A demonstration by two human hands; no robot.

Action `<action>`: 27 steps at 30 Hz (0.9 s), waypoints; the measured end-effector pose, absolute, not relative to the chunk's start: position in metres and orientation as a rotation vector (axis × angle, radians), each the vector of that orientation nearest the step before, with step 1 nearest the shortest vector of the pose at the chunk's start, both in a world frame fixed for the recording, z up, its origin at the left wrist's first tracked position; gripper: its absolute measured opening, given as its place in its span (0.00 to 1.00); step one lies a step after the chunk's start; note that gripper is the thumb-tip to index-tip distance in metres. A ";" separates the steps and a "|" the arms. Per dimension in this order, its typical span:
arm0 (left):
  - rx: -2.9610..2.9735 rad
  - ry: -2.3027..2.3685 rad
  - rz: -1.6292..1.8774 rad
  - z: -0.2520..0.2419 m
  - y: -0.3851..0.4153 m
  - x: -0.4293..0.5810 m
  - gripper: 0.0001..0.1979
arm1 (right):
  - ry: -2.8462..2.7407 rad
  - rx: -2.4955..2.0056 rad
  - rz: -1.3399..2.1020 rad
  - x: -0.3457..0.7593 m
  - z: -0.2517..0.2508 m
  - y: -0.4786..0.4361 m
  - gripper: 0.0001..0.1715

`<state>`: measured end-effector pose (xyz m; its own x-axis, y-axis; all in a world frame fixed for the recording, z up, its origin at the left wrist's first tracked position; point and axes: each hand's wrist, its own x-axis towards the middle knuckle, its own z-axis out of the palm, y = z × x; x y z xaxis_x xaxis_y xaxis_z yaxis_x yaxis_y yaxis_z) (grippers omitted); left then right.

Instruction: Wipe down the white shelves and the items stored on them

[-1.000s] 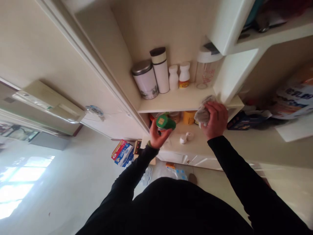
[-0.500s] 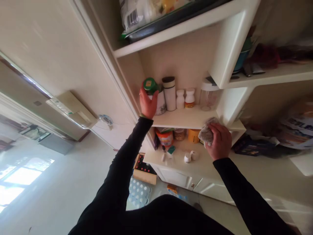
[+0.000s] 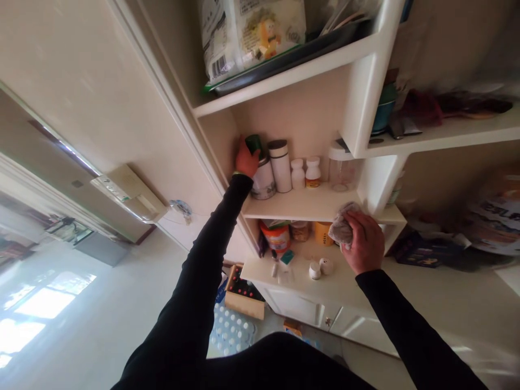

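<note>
- I see the left hand (image 3: 246, 161) gripping a green container (image 3: 253, 142) at the left end of the shelf (image 3: 298, 205); I can't tell whether it touches the canister (image 3: 264, 181) beside it.
- Next I have a white tumbler (image 3: 280, 169), two white bottles (image 3: 298, 176) and a clear jar (image 3: 339, 172) standing in a row.
- Rightmost, my right hand (image 3: 365, 239) clutches a grey cloth (image 3: 341, 229) near the front edge.

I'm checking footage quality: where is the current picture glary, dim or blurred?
All in the head view: glare bleaches the floor at left; the green container in the left hand looks dim; the bag at far right is smeared.
</note>
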<state>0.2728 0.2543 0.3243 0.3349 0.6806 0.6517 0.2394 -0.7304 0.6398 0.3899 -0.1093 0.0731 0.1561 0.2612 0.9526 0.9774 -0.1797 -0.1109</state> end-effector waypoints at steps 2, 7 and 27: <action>2.201 0.851 1.351 0.325 0.258 0.274 0.39 | -1.219 -1.593 -1.084 0.389 0.074 -0.109 0.48; 2.245 0.850 1.386 0.323 0.267 0.279 0.41 | -1.208 -1.595 -1.123 0.389 0.075 -0.109 0.45; 2.154 0.699 0.346 -0.040 0.010 0.190 0.36 | -1.093 -1.862 -0.824 0.391 0.064 -0.112 0.25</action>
